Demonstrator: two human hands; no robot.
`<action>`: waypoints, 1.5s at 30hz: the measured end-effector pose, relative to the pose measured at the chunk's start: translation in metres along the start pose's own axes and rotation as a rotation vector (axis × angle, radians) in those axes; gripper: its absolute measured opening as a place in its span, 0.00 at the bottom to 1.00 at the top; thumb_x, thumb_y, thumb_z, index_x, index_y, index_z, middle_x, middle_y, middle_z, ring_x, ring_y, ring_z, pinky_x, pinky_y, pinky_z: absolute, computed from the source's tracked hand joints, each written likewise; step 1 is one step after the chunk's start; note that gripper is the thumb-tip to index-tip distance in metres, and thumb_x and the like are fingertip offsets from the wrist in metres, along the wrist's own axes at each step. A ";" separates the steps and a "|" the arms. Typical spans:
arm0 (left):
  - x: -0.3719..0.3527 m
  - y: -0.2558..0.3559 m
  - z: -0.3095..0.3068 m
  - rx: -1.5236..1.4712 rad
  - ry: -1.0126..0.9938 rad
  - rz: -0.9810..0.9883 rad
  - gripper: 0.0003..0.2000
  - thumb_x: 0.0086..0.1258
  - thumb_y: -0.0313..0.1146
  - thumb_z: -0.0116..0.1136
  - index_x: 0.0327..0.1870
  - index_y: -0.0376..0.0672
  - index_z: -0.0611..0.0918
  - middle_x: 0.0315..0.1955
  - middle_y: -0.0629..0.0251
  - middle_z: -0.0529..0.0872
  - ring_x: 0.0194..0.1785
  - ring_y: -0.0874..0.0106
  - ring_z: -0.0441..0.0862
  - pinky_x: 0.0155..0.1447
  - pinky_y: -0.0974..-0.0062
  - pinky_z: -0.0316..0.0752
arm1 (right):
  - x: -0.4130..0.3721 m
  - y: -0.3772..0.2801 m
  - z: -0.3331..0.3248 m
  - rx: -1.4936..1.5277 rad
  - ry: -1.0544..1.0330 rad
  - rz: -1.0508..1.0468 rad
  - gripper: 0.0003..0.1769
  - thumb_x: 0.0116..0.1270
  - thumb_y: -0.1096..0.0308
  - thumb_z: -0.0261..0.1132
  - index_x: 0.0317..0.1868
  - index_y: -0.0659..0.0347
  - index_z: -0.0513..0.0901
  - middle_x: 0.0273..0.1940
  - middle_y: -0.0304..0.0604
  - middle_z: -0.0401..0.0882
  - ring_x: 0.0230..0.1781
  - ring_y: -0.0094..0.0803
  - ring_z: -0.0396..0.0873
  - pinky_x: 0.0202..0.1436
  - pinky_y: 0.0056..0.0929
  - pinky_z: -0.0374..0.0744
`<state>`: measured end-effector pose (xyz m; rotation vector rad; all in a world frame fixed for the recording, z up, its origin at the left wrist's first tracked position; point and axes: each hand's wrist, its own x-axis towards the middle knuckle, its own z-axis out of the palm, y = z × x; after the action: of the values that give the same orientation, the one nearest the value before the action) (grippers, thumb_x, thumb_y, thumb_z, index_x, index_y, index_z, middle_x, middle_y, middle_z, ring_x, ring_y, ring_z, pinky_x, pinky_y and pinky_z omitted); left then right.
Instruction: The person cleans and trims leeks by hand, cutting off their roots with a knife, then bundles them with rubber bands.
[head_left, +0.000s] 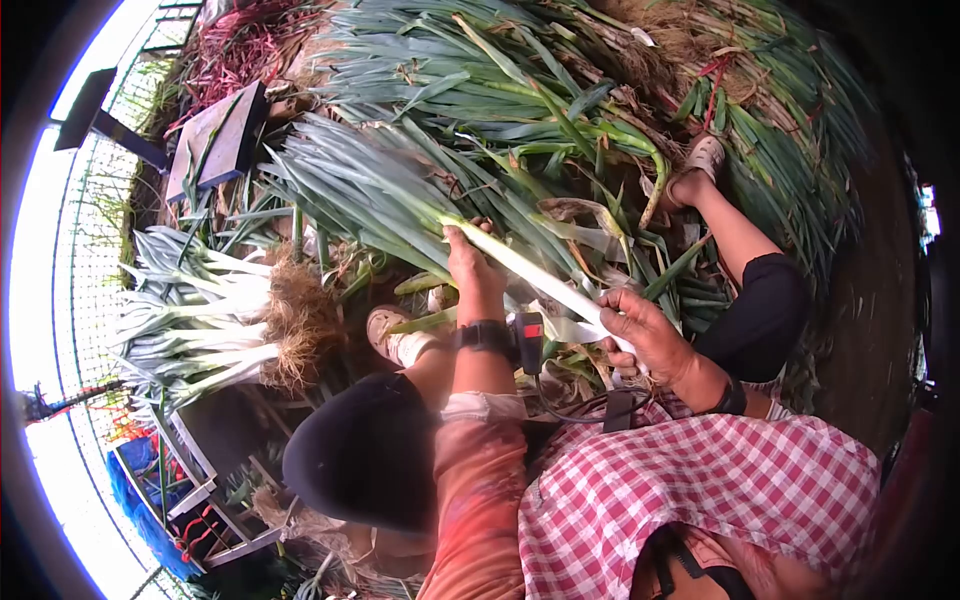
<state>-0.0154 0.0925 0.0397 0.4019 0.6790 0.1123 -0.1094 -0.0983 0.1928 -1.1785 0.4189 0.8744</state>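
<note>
A long green onion stalk [545, 280] runs diagonally across the middle of the view, its white end at the lower right and its green leaves at the upper left. My left hand [472, 262] is wrapped round it where the white turns to green. Near the root end, my right hand [640, 330] has its fingers closed on the white part. Beneath and behind the stalk lie loose leaves and peeled layers. To the left, several onions with white stems and brown roots [300, 315] are stacked with their roots toward me.
A large heap of green onions [420, 60] spreads across the top. A flat-topped scale or small stand [215, 140] is at the upper left. My feet and knees flank the work area. A metal-framed crate [190, 480] stands at the lower left; red ties [225, 60] lie at the top left.
</note>
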 end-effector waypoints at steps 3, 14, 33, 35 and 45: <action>0.000 -0.002 0.006 -0.134 0.126 0.021 0.21 0.67 0.48 0.42 0.40 0.35 0.72 0.29 0.60 0.77 0.33 0.68 0.75 0.39 0.75 0.73 | 0.002 0.000 -0.003 0.074 -0.017 0.042 0.10 0.65 0.61 0.54 0.42 0.54 0.67 0.25 0.36 0.66 0.15 0.15 0.60 0.14 0.12 0.59; -0.018 -0.041 -0.017 0.170 -0.202 -0.513 0.07 0.64 0.39 0.49 0.29 0.47 0.75 0.20 0.73 0.75 0.22 0.79 0.71 0.22 0.83 0.63 | 0.029 0.001 -0.001 0.336 -0.120 0.117 0.09 0.65 0.60 0.54 0.39 0.53 0.66 0.26 0.36 0.67 0.14 0.15 0.58 0.13 0.14 0.58; -0.012 -0.002 -0.035 -0.039 -0.386 -0.185 0.12 0.65 0.37 0.50 0.37 0.36 0.72 0.26 0.67 0.75 0.30 0.73 0.76 0.34 0.79 0.74 | 0.055 0.006 -0.001 -0.391 0.068 -0.292 0.11 0.63 0.64 0.56 0.39 0.62 0.67 0.21 0.35 0.69 0.18 0.15 0.65 0.17 0.13 0.64; -0.004 -0.001 -0.044 -0.224 -0.572 -0.237 0.06 0.64 0.31 0.50 0.36 0.37 0.73 0.24 0.68 0.75 0.26 0.75 0.76 0.27 0.83 0.73 | 0.050 0.007 0.003 -0.404 0.072 -0.252 0.11 0.63 0.65 0.56 0.39 0.63 0.67 0.22 0.35 0.70 0.19 0.16 0.66 0.19 0.15 0.66; -0.045 0.022 0.012 0.158 0.081 -0.154 0.05 0.61 0.30 0.55 0.27 0.42 0.74 0.19 0.73 0.73 0.19 0.83 0.68 0.23 0.88 0.68 | 0.067 0.024 -0.019 -0.749 0.136 -0.729 0.12 0.62 0.65 0.58 0.40 0.64 0.68 0.28 0.37 0.72 0.25 0.19 0.72 0.24 0.17 0.70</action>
<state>-0.0422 0.0984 0.0836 0.4964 0.7991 -0.0722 -0.0841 -0.0885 0.1243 -1.9127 -0.2742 0.2922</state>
